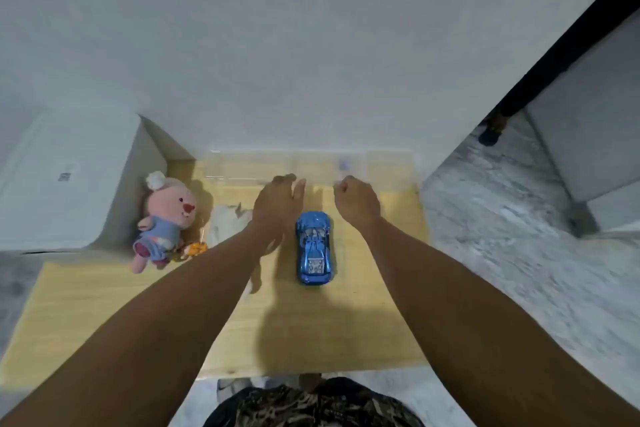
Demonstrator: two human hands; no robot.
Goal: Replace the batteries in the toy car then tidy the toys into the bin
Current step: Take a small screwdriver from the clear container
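A shiny blue toy car [314, 248] stands on the light wooden table [104, 305], pointing away from me. Both my arms reach over the table past the car. My left hand [278, 204] hovers just left of the car's far end with fingers relaxed and holds nothing. To the right of the car's far end is my right hand [356, 203], its fingers curled, nothing visible in it. A clear plastic bin [377, 168] stands at the table's far edge against the wall, just beyond both hands. No batteries are visible.
A pink plush toy [162, 222] in blue clothes lies at the table's left. Beside it are a white plush [228, 224], partly hidden by my left arm, and a small orange toy [195, 248]. A white box [65, 180] stands on the left, grey floor on the right.
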